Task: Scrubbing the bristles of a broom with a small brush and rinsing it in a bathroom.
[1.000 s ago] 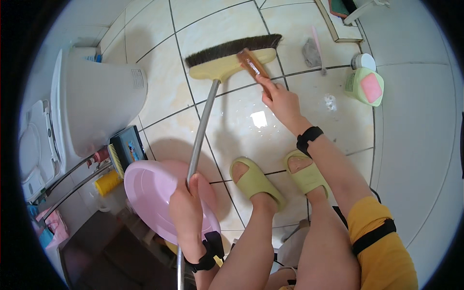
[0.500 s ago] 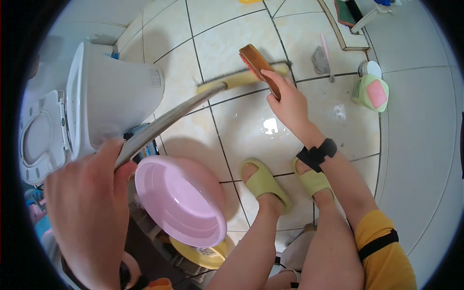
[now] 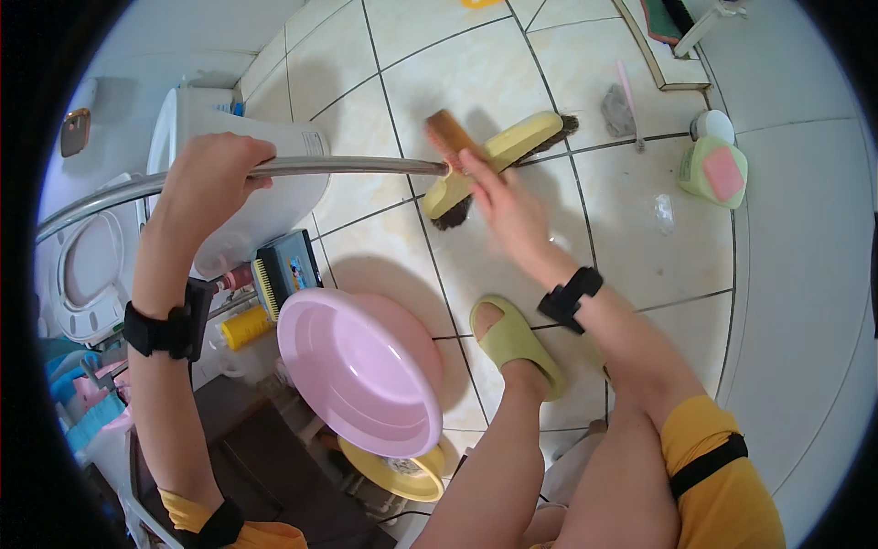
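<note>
My left hand (image 3: 210, 178) is closed round the metal handle of a broom, which runs nearly level across the view. The pale yellow broom head (image 3: 521, 137) is at the handle's far end, over the tiles, its dark bristles showing along the lower right side. My right hand (image 3: 512, 215), a little blurred, grips a wooden scrubbing brush (image 3: 453, 137). The brush lies across the middle of the broom head, by the handle joint; whether its bristles touch there I cannot tell. My right fingers hide part of the broom head.
A pink basin (image 3: 361, 366) stands left of my feet, above a yellow basin (image 3: 393, 467). The white toilet (image 3: 265, 197) is at left. A green container with a pink sponge (image 3: 722, 174) sits by the right wall, near a pink-handled brush (image 3: 626, 91). I wear green slippers (image 3: 517, 348).
My left hand has moved forward, levelling the handle. The broom head has turned, bringing its bristles to the lower right. My right hand has moved the brush left and nearer, across the broom head.
</note>
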### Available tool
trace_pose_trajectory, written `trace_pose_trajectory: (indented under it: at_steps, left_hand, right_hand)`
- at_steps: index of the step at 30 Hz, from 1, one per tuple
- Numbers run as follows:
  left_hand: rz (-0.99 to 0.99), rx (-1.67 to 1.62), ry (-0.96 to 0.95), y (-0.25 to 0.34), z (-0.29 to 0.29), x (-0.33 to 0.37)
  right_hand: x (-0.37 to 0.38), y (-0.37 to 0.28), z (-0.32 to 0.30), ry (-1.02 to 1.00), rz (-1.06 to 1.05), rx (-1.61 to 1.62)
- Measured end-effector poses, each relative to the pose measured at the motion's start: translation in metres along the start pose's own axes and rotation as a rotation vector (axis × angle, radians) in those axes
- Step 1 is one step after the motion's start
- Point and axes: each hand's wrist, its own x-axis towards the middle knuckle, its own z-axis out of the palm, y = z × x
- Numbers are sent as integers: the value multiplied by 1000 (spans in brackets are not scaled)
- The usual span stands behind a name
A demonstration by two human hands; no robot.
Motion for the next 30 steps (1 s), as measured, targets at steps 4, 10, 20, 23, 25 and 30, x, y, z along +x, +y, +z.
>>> trace_pose_trajectory:
  at_steps: [4, 10, 20, 23, 25, 30]
  left_hand:
    - [-62, -74, 90, -10, 7, -21]
    - [28, 99, 273, 13, 3, -39]
    - [-21, 70, 328, 77, 3, -70]
    - [-91, -6, 292, 77, -6, -78]
    - [-131, -27, 254, 73, -3, -81]
    - [-297, -216, 116, 69, 8, -103]
  right_hand:
    - [16, 42, -21, -1, -72, -410]
    - [35, 74, -60, 147, 107, -497]
    - [33, 65, -41, 21, 69, -452]
    - [55, 75, -48, -64, 229, -367]
    - [37, 56, -35, -20, 199, -240]
    - [-42, 9, -9, -190, -16, 12]
